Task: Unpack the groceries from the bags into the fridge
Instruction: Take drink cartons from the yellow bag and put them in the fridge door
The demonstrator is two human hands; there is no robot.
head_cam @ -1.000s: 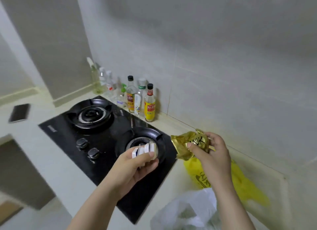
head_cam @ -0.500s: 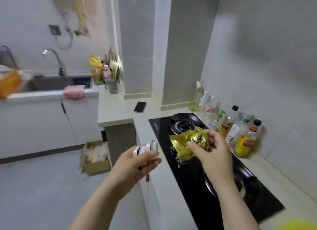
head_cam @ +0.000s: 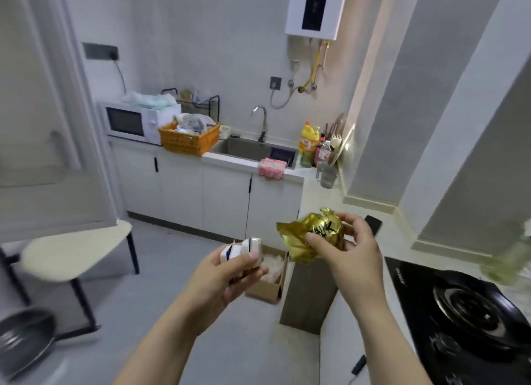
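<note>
Mid-task: left hand (head_cam: 227, 272) grips white cartons (head_cam: 242, 248), right hand (head_cam: 352, 251) pinches gold foil pack (head_cam: 310, 238); both unbagged, neither stored yet. Fridge poss. the blurred white door (head_cam: 43, 154) at left

Pale grey walls (head_cam: 215, 39) and a grey floor (head_cam: 172, 272) enclose a small kitchen. White cabinets (head_cam: 201, 195) carry a steel sink (head_cam: 247, 149), a microwave (head_cam: 129, 122) and an orange basket (head_cam: 186, 146). A white water heater (head_cam: 316, 8) hangs above; a cream stool (head_cam: 77, 249) stands left, a black hob (head_cam: 416, 295) right.
</note>
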